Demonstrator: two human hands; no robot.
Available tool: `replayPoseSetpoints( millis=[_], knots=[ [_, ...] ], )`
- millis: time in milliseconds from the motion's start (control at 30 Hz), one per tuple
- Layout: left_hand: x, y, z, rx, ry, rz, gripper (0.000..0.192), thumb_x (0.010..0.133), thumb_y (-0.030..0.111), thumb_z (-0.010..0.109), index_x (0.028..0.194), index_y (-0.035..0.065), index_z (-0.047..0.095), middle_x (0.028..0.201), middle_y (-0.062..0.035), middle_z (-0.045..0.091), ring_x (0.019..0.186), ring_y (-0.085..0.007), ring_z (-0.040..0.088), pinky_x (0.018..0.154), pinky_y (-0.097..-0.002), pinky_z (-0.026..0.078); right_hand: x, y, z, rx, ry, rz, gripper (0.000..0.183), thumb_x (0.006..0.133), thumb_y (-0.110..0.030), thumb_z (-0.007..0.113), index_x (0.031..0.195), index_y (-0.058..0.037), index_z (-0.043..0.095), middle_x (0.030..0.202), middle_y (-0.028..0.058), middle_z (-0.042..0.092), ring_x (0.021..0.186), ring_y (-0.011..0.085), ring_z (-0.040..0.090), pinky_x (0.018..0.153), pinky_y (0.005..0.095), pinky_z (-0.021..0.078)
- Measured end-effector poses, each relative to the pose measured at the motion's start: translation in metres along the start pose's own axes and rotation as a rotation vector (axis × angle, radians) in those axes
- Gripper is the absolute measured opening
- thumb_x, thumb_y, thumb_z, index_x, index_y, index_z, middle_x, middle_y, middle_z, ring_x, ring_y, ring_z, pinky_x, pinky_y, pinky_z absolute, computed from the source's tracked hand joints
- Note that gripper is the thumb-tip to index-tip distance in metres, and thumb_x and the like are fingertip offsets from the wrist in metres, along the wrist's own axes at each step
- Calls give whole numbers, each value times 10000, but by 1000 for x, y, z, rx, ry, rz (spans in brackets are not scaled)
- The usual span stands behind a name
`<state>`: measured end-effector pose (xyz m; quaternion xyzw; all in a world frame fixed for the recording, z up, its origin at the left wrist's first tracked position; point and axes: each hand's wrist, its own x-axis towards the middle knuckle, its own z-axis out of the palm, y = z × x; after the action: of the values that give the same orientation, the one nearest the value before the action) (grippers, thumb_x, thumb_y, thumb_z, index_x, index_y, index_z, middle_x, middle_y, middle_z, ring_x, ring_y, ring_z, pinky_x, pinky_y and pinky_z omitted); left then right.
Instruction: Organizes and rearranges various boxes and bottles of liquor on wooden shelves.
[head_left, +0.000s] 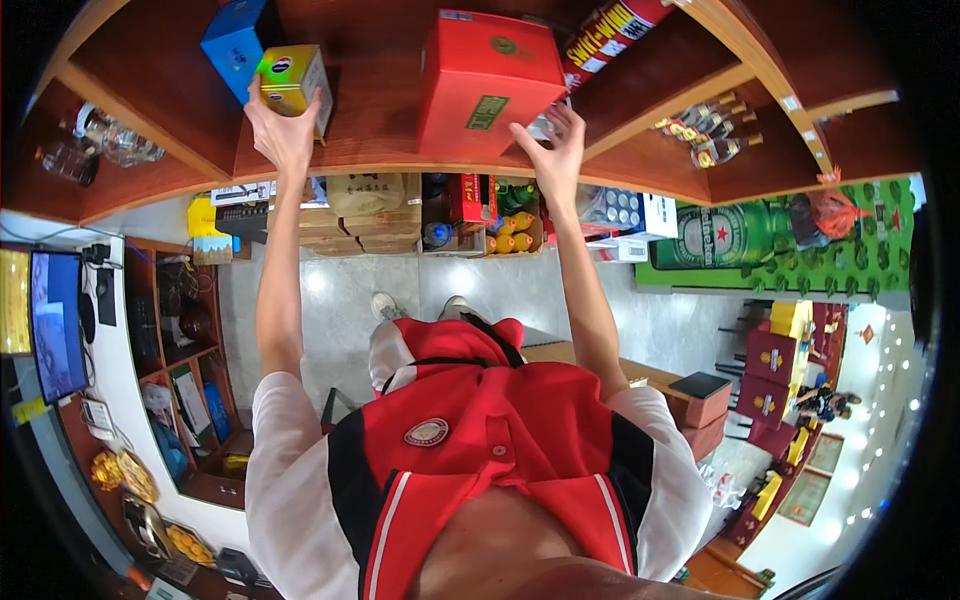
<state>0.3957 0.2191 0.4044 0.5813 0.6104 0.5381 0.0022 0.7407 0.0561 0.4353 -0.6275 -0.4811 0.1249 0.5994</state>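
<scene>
My left hand (282, 124) grips a small yellow box (294, 79) with a white printed side, thumb and fingers on opposite sides. A taller blue box (236, 49) stands close beside it, to its left. On the same wooden shelf (367, 112) is a large red box (491, 86) with a dark label. At that box's right edge is my right hand (555, 146), fingers apart and curved; whether a fingertip touches the box or the silvery thing behind the fingers cannot be told. A red cylindrical container (611, 37) with yellow lettering lies slanted at the upper right.
Small bottles (705, 131) fill a compartment at right, glass jars (124, 139) one at left. Beneath the shelf are cardboard cartons (360, 225) and a box of orange-coloured bottles (514, 232). A green beer-branded counter front (720, 232) is at right, a monitor (56, 326) at far left.
</scene>
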Motion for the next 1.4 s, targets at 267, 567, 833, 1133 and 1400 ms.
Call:
replayPoseSetpoints(
  millis=[267, 567, 833, 1133, 1400],
  knots=[
    [-12, 51, -23, -184, 37, 205, 1141, 739, 383, 920, 1565, -61, 269, 1540, -314, 302, 1444, -480, 304, 1193, -538, 299, 34, 24, 9, 33, -246, -17, 922, 705, -282, 971, 1409, 59, 484, 1312, 196, 660, 1219, 264, 645, 1056, 408, 510],
    [-7, 124, 48, -721, -1032, 150, 1485, 652, 429, 964, 1653, 13, -51, 1699, -277, 143, 1583, -402, 168, 1283, -475, 206, 31, 14, 15, 179, -300, -60, 756, 704, -121, 940, 1348, 25, 572, 1299, 164, 668, 1198, 278, 644, 1053, 404, 497],
    [-44, 115, 72, -842, -717, 208, 1091, 828, 583, 744, 1601, -22, 266, 1530, -234, 462, 1396, -338, 490, 1148, -465, 408, 21, 7, 12, 194, -280, 86, 682, 757, -205, 922, 1318, 17, 605, 1275, 178, 649, 1194, 307, 611, 1063, 416, 461],
    [-88, 142, -12, -1099, -1011, -740, 745, 1008, 516, 578, 1508, -11, 410, 1430, -139, 540, 1294, -216, 530, 1103, -379, 422, -51, -39, -49, 189, -466, 204, 1076, 821, -269, 854, 1652, -33, 212, 1583, 199, 376, 1454, 316, 416, 1171, 465, 400],
    [-112, 179, -68, -599, -1074, -444, 931, 1024, 769, 154, 1642, 91, 311, 1309, -162, 625, 1107, -240, 606, 963, -395, 504, -130, -2, -91, 742, -275, 780, 875, 862, -361, 779, 1563, -26, 378, 1496, 187, 523, 1318, 304, 567, 1094, 440, 475]
  ],
)
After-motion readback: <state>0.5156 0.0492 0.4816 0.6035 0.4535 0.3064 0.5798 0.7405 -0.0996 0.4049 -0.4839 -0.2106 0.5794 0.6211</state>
